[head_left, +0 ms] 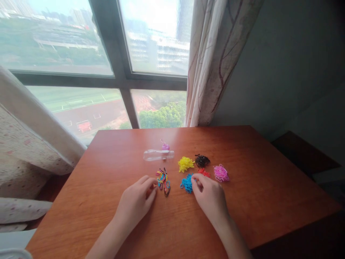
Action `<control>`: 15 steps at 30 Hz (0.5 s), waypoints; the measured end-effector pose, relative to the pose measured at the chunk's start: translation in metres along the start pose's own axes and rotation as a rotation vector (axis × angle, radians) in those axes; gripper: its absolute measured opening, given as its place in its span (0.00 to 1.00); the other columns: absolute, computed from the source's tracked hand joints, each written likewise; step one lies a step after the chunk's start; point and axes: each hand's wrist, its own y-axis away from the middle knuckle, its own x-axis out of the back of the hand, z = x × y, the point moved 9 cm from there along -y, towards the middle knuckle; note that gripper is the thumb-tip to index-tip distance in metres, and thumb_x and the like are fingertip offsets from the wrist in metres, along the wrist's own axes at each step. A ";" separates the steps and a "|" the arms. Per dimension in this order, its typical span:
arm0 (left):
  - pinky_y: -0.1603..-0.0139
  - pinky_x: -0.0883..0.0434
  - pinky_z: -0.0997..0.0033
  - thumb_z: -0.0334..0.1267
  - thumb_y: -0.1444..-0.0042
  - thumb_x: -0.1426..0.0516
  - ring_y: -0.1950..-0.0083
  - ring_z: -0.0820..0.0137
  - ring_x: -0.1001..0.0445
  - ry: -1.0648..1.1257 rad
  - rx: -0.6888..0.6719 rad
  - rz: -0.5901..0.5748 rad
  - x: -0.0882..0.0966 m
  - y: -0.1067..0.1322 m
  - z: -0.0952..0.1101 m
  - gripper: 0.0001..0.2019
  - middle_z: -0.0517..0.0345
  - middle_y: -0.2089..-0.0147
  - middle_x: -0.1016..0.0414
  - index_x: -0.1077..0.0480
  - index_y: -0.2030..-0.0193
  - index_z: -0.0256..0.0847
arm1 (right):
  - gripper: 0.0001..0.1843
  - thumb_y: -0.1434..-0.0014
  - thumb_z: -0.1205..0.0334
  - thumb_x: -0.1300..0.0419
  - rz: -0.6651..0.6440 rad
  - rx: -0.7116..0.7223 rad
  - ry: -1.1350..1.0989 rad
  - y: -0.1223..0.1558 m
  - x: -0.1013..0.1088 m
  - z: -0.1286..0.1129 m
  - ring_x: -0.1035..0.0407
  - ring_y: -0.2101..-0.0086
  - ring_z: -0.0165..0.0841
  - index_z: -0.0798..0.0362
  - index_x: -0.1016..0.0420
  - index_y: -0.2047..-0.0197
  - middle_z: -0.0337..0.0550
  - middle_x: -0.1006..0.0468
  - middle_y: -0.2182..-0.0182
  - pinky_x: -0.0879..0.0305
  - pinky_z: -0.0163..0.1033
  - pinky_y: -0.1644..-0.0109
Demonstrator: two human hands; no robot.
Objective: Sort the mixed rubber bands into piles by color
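Small mixed-colour rubber bands (163,182) lie in a loose pile on the wooden table. At its left edge is my left hand (138,194), its thumb and fingers curled close together; whatever they hold is too small to see. My right hand (210,194) is pinched at the right side of a pile of blue rubber bands (186,183), fingertips touching it. What sits between those fingertips is hidden. Just beyond my right hand are red rubber bands (204,172), partly covered by it. Around them lie yellow rubber bands (185,164), black rubber bands (202,160) and pink rubber bands (221,173).
A clear plastic bottle (156,155) lies on its side behind the mixed pile, with a purple object with a loop (165,146) just behind it. The table (129,147) reaches to a window (159,104) flanked by curtains (206,64).
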 end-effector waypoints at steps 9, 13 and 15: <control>0.64 0.34 0.73 0.41 0.37 0.50 0.63 0.70 0.24 -0.072 0.077 0.024 0.004 -0.006 -0.006 0.09 0.60 0.60 0.26 0.29 0.60 0.47 | 0.11 0.37 0.68 0.48 -0.079 0.066 -0.117 0.032 -0.034 -0.032 0.29 0.74 0.29 0.50 0.25 0.66 0.36 0.23 0.74 0.46 0.32 0.68; 0.64 0.34 0.73 0.40 0.37 0.50 0.63 0.70 0.25 -0.087 0.072 0.014 0.002 -0.007 -0.003 0.09 0.60 0.60 0.26 0.29 0.60 0.46 | 0.11 0.37 0.69 0.47 -0.113 0.074 -0.122 0.039 -0.042 -0.034 0.29 0.73 0.30 0.50 0.26 0.67 0.36 0.23 0.74 0.47 0.33 0.68; 0.65 0.34 0.74 0.40 0.37 0.50 0.63 0.70 0.25 -0.086 0.062 0.012 0.002 -0.008 -0.002 0.09 0.60 0.61 0.26 0.28 0.60 0.46 | 0.11 0.38 0.69 0.47 -0.114 0.081 -0.123 0.041 -0.044 -0.035 0.30 0.73 0.30 0.50 0.27 0.68 0.36 0.23 0.74 0.47 0.33 0.68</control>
